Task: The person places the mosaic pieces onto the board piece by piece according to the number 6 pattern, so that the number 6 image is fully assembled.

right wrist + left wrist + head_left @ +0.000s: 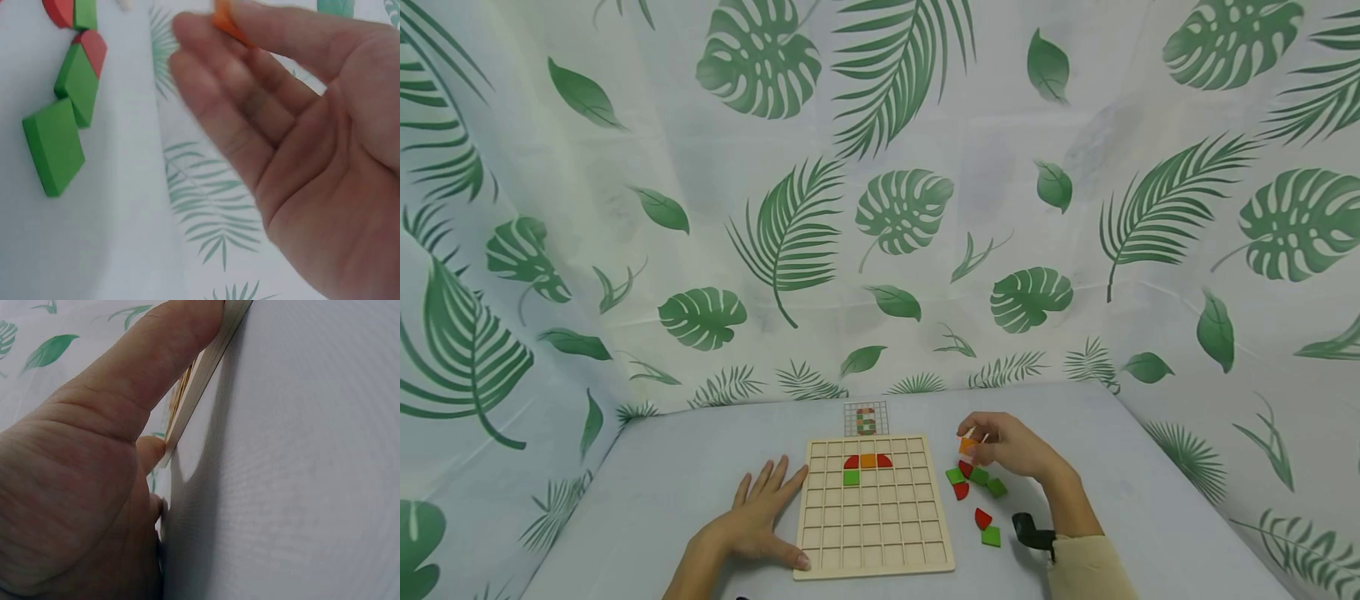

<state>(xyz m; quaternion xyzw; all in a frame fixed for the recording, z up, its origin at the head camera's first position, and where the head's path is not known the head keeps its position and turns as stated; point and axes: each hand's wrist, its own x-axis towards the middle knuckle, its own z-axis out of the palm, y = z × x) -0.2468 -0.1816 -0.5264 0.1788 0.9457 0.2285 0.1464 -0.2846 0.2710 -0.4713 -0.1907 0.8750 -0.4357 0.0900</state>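
Observation:
My left hand lies spread at the left side of a wooden grid board, its thumb and index finger touching the frame. In the left wrist view, the thumb presses against the board's edge. Two red quarter-round tiles flank an orange square tile in an upper row, and a green square tile sits below the left one. Right of the board, my right hand pinches another orange tile between thumb and fingers, above loose pieces. The right wrist view shows that tile only partly.
Several loose green tiles and red quarter-round tiles lie right of the board. Behind it is a gridded pattern card. A black device is at the right wrist. Leaf-printed cloth surrounds the white table.

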